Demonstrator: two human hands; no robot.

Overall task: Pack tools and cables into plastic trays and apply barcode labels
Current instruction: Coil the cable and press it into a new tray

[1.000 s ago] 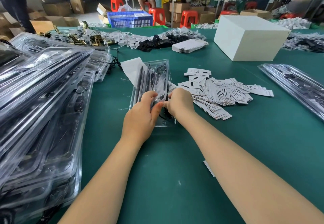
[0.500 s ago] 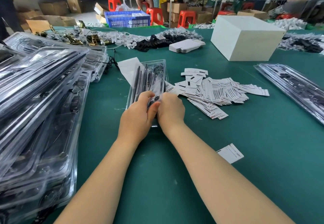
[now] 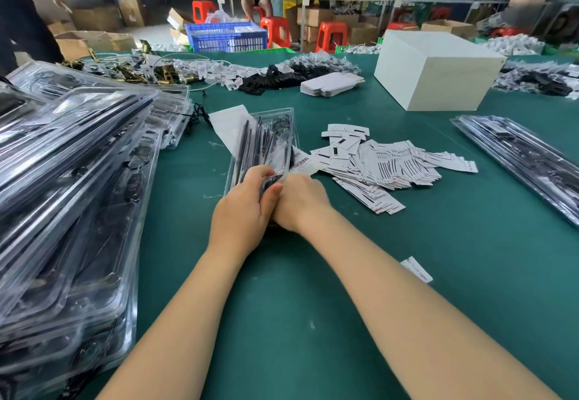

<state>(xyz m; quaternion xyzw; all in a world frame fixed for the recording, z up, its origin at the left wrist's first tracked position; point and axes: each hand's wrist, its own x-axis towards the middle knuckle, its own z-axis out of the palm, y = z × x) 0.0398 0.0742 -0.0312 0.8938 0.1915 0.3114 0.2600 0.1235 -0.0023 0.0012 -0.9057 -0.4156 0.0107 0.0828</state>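
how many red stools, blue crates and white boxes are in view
red stools: 4 clearly visible
blue crates: 1
white boxes: 1
total: 6

Green table (image 3: 407,274) bears trays (image 3: 72,199), labels (image 3: 385,164), box (image 3: 435,70).

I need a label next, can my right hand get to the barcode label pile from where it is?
Probably yes: the right hand sits at the plastic tray, and the barcode label pile lies just beside it with nothing between; it must let go first.
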